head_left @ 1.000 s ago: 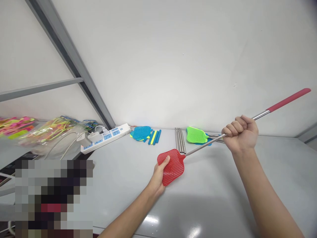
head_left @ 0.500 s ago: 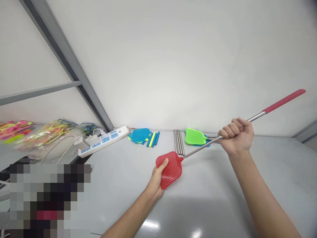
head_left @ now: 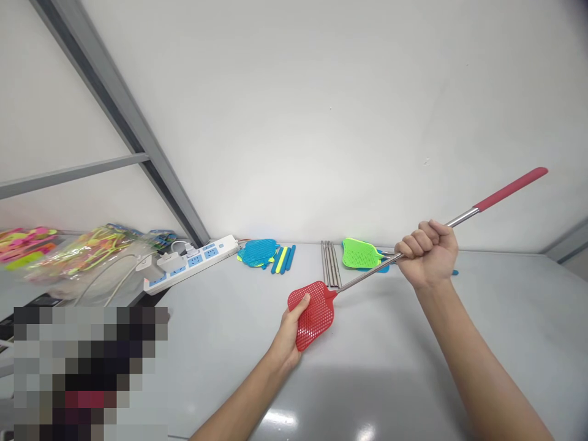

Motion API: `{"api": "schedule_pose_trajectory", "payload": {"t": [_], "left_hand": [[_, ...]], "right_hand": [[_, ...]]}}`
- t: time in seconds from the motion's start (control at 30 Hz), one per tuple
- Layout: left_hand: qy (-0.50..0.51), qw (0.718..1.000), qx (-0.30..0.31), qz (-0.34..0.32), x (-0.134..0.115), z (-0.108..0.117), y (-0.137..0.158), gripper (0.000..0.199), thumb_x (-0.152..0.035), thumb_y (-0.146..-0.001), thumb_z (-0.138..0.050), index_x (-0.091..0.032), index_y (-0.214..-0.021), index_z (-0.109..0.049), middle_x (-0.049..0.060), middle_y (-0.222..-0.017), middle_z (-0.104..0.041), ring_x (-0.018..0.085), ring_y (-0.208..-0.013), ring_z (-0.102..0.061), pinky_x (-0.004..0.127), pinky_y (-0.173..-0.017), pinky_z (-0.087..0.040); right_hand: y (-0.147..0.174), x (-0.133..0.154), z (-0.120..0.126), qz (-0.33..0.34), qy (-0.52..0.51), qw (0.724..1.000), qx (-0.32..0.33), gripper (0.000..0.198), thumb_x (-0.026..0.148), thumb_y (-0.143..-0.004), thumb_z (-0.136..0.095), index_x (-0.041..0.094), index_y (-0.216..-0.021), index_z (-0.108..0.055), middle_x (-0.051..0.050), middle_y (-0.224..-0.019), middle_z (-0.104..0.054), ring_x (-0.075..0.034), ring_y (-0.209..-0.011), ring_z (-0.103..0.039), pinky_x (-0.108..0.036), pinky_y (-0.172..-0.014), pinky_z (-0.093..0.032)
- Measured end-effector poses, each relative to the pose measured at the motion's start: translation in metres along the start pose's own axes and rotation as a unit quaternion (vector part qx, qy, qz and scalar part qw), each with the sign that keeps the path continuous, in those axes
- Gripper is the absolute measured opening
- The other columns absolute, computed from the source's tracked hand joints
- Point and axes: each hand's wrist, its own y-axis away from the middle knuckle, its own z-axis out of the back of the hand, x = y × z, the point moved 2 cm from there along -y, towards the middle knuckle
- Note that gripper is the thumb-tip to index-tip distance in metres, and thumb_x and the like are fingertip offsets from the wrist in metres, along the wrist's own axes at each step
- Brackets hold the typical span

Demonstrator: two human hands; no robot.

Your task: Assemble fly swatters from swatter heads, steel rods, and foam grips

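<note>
A red fly swatter (head_left: 318,312) with a metal telescopic rod and a dark pink grip is held slantwise above the table, grip end up to the right. My left hand (head_left: 290,334) pinches its perforated head, thumb on top. My right hand (head_left: 428,254) is closed around the metal rod, below the grip. Behind the rod lie a green swatter head (head_left: 361,253) and a blue one partly under it. Several bare metal rods (head_left: 329,263) lie side by side just beyond the red head.
Blue swatter heads (head_left: 258,252) are stacked near the wall, beside blue and yellow grips (head_left: 283,260). A white power strip (head_left: 195,264) with plugged-in chargers stands to the left. Farther left are bagged colourful items (head_left: 92,248) and a grey metal frame (head_left: 138,144). The lower left is pixelated.
My right hand and the grip end have shifted slightly left, toward the swatter head. My left hand keeps its hold on the head.
</note>
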Motion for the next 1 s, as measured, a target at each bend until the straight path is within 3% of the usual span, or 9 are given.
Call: {"api": "schedule_pose_trajectory", "payload": {"t": [0.63, 1.0], "left_hand": [[0.027, 0.999, 0.018, 0.009, -0.003, -0.0054, 0.0025, 0.036, -0.026, -0.069, -0.062, -0.008, -0.099, -0.058, 0.013, -0.089, -0.065, 0.021, -0.074, -0.063, 0.027, -0.067, -0.051], [0.019, 0.999, 0.043, 0.006, -0.0042, -0.0043, 0.0013, 0.038, -0.026, -0.07, -0.06, -0.009, -0.104, -0.056, 0.014, -0.102, -0.061, 0.02, -0.077, -0.062, 0.028, -0.067, -0.051]], "right_hand": [[-0.0009, 0.0025, 0.0036, -0.01, 0.015, 0.999, -0.029, 0.04, 0.02, -0.069, -0.046, 0.018, -0.051, -0.011, 0.008, -0.042, -0.004, -0.007, -0.035, -0.005, -0.022, -0.03, -0.015], [-0.0009, 0.0028, 0.0028, -0.008, 0.003, 1.0, -0.026, 0.039, 0.019, -0.07, -0.045, 0.019, -0.052, -0.01, 0.008, -0.041, -0.005, -0.008, -0.035, -0.005, -0.022, -0.03, -0.016]]}}
